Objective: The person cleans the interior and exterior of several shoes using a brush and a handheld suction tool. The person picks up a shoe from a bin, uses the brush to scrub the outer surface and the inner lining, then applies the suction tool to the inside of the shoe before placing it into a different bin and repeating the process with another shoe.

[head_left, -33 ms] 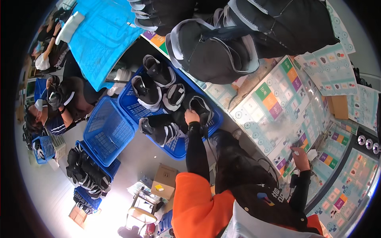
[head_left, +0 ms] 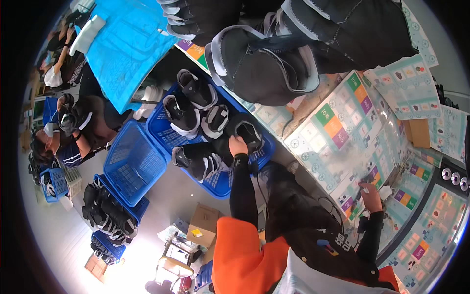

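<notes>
A black shoe (head_left: 250, 135) in a blue basket (head_left: 219, 190) opens just ahead-right of the nearer left hand (head_left: 238, 146), whose grip is unclear.

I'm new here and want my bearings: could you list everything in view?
Shoes: many, black and grey, in baskets, top centre
Baskets: several, mostly blue, centre and left
Patterned sheets: several, multicoloured, right
Cover: one, blue, upper left
Cardboard: several, brown, lower centre, right
Seat: one, pale, bottom
Discs: three, silver, far right
Co-workers: at least two, dark and white clothes, left
Left hand: one, black-sleeved, on a shoe in a basket
Right hand: one, black-sleeved, over sheets; grip unclear
</notes>
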Tool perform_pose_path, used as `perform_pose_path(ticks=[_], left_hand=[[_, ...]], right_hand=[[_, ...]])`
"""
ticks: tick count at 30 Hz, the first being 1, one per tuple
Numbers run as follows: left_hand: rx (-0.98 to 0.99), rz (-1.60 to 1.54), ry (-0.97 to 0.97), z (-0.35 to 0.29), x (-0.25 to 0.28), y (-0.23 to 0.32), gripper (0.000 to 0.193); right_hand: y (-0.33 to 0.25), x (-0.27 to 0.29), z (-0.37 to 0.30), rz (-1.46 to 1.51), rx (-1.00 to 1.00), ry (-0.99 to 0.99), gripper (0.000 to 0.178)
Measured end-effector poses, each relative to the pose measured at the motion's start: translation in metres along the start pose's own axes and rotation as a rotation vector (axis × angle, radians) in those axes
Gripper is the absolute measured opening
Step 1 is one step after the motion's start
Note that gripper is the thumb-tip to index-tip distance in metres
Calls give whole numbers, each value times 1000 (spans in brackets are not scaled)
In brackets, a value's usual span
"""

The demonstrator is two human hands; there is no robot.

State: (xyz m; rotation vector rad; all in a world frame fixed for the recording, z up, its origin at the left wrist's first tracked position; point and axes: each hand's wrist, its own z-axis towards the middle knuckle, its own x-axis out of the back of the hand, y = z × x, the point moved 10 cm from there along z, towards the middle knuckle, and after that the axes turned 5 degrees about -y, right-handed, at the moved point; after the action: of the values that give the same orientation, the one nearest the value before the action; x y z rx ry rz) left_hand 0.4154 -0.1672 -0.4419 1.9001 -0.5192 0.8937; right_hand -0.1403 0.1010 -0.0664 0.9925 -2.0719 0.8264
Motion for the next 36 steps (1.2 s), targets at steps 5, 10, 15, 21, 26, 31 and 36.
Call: perform_pose_path(ticks=[5,10,15,21,26,31,36], left_hand=[[105,105,-239,-5,39,-18,34],[-220,73,-521,-36,150,39,34],[-323,-228,-735,-96,237,124,37],[-886,-399,-1227,-243,213,353,30],[-933,-385,-876,-272,184,429,36],[-928,-495,-976,-358,197,462,49],[-1098,-347,-554,-382,200,464,36]], right_hand=[[-7,-14,22,47,50,-56,26],[-74,18,30,137,134,-47,29],[-221,48,28,216,578,-58,54],[-284,90,-27,428,946,-60,69],[-218,133,-60,453,945,251,67],[-105,119,-44,516,538,477,61],[-99,114,-47,497,523,491,58]])
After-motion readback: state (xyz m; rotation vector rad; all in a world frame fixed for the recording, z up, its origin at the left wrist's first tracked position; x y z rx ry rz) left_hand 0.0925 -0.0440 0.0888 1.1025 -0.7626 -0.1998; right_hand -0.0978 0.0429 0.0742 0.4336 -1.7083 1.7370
